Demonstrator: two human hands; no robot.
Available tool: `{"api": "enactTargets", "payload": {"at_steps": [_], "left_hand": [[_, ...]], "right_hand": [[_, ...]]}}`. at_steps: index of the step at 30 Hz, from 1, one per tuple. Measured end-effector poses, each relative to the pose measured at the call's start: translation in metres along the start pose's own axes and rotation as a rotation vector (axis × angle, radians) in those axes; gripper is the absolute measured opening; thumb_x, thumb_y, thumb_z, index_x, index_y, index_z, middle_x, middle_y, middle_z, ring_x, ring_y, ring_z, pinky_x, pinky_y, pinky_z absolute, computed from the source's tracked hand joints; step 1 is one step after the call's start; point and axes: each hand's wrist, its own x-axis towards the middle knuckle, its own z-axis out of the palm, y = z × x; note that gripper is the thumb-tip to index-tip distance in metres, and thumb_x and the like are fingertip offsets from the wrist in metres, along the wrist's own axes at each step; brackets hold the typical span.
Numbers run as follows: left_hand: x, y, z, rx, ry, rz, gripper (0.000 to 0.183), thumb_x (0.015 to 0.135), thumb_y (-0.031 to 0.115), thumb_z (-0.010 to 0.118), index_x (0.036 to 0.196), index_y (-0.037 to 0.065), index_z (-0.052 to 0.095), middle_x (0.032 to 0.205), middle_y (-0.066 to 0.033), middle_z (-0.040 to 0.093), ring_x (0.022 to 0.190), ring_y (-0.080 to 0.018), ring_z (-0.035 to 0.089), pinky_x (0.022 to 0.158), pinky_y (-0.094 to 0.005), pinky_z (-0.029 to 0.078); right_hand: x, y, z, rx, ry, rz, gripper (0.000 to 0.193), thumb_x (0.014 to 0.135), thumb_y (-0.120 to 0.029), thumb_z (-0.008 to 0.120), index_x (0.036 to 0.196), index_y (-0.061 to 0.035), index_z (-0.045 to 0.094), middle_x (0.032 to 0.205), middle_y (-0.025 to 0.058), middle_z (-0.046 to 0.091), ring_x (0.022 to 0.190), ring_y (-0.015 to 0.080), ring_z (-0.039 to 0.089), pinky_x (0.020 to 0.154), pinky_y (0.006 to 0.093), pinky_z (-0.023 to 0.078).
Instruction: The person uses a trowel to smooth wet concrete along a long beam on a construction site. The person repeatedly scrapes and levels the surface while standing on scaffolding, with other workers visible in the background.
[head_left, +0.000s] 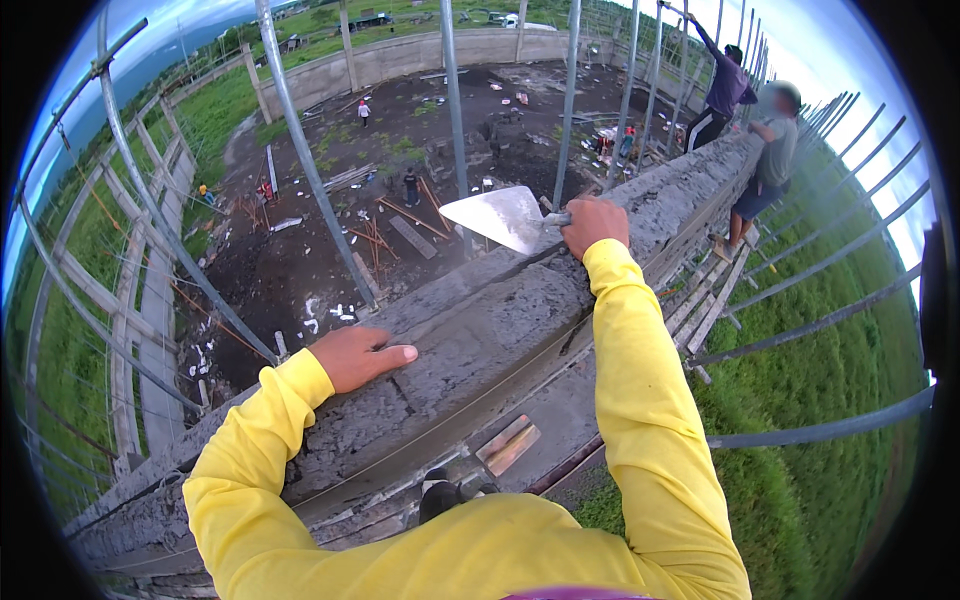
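Observation:
In front of me runs a thick grey wall top [470,325], rough with mortar and cracked in places. My right hand [595,224] is closed round the handle of a pointed masonry trowel [505,217]. Its pale, smeared blade points left, over the wall's far edge. Lower down on the left, my left hand [355,358] rests on the wall top with its thumb stretched out and nothing visible in it; its other fingers are mostly hidden. A thin string line [437,418] stretches along the near side of the wall.
Metal poles [455,120] rise beyond the wall. Farther along it, one person in a grey shirt [778,150] stands on planks [718,290], with another in purple [727,88] beyond. A wood piece [508,445] lies below me. Bars [820,432] project over the grass at right.

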Motion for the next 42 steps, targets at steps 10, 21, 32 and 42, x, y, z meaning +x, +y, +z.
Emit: {"api": "enactTargets", "payload": {"at_steps": [10, 21, 32, 42], "left_hand": [[0.0002, 0.0017, -0.0015, -0.01, -0.025, -0.022, 0.097, 0.105, 0.08, 0.056, 0.145, -0.007, 0.069, 0.138, -0.0345, 0.073, 0.131, -0.0487, 0.069, 0.116, -0.0507, 0.052], [-0.0005, 0.0014, -0.0011, 0.008, -0.005, 0.008, 0.093, 0.105, 0.079, 0.056, 0.14, -0.006, 0.072, 0.133, -0.0336, 0.074, 0.126, -0.0484, 0.071, 0.112, -0.0506, 0.054], [-0.0016, 0.002, 0.0, 0.045, 0.022, 0.003, 0.093, 0.105, 0.08, 0.056, 0.14, -0.004, 0.073, 0.133, -0.0325, 0.075, 0.126, -0.0483, 0.072, 0.112, -0.0504, 0.054], [-0.0023, 0.0047, -0.003, 0.026, -0.004, 0.016, 0.092, 0.106, 0.079, 0.056, 0.14, -0.005, 0.073, 0.132, -0.0327, 0.075, 0.125, -0.0487, 0.072, 0.111, -0.0512, 0.054]], "right_hand": [[-0.0015, -0.0023, -0.0052, 0.019, -0.028, 0.023, 0.028, 0.093, -0.027, 0.078, 0.116, -0.0128, 0.084, 0.12, 0.0106, 0.08, 0.123, 0.0349, 0.073, 0.104, 0.0521, 0.056], [-0.0007, -0.005, -0.01, -0.008, -0.07, 0.044, 0.031, 0.094, -0.031, 0.08, 0.119, -0.0133, 0.085, 0.123, 0.01, 0.08, 0.123, 0.0346, 0.073, 0.105, 0.0518, 0.057], [-0.003, -0.0051, -0.0087, 0.004, -0.034, 0.032, 0.028, 0.093, -0.029, 0.079, 0.116, -0.013, 0.085, 0.121, 0.01, 0.08, 0.122, 0.0346, 0.073, 0.105, 0.0522, 0.056], [-0.0035, -0.0053, -0.0086, -0.004, -0.023, 0.033, 0.027, 0.094, -0.028, 0.078, 0.116, -0.0135, 0.085, 0.119, 0.0101, 0.079, 0.121, 0.0346, 0.073, 0.104, 0.0523, 0.057]]}}
